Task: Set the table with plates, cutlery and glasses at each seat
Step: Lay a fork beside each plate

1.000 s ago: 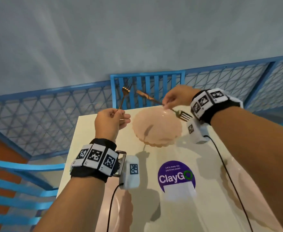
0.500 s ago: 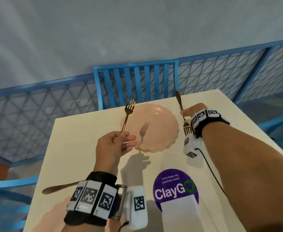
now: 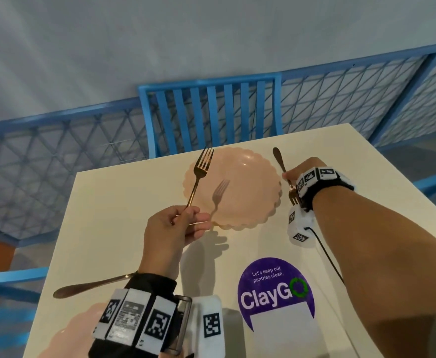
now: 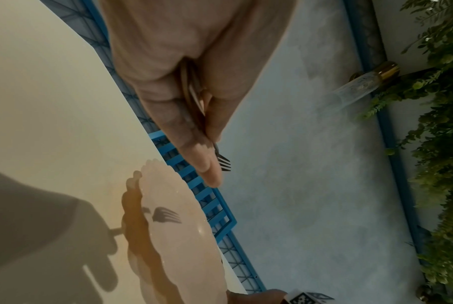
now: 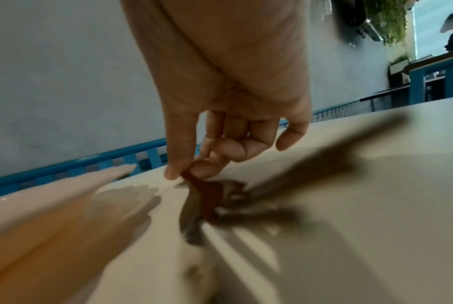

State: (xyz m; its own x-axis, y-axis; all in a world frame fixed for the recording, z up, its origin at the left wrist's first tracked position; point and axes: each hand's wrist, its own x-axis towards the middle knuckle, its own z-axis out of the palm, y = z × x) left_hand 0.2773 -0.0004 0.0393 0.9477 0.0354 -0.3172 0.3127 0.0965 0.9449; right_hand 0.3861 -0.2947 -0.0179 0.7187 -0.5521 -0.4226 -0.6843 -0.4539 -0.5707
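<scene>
A pink scalloped plate [image 3: 240, 200] sits at the table's far end, in front of a blue chair [image 3: 211, 112]. My left hand [image 3: 191, 219] hovers at the plate's near left and holds a gold fork [image 3: 197, 177] by its handle, tines up and away. In the left wrist view the fork tines [image 4: 223, 162] stick out past my fingers, and more metal shows inside the grip. My right hand [image 3: 287, 175], just right of the plate, pinches a second fork [image 3: 278, 157] low over the table. Its tines point back at my wrist. The pinch on the second fork [image 5: 194, 185] shows between thumb and forefinger.
The cream table [image 3: 124, 202] carries a purple ClayGo sticker [image 3: 273, 290]. A gold utensil handle [image 3: 90, 286] lies near the left edge, partly under my left wrist, beside a second pink plate [image 3: 75, 329]. Blue mesh railing [image 3: 56, 156] runs behind the table. Another blue chair [image 3: 7, 277] stands left.
My right hand has carried its fork from above the plate's far rim down to the plate's right side and turned it lengthwise. My left hand drew back towards me with its fork.
</scene>
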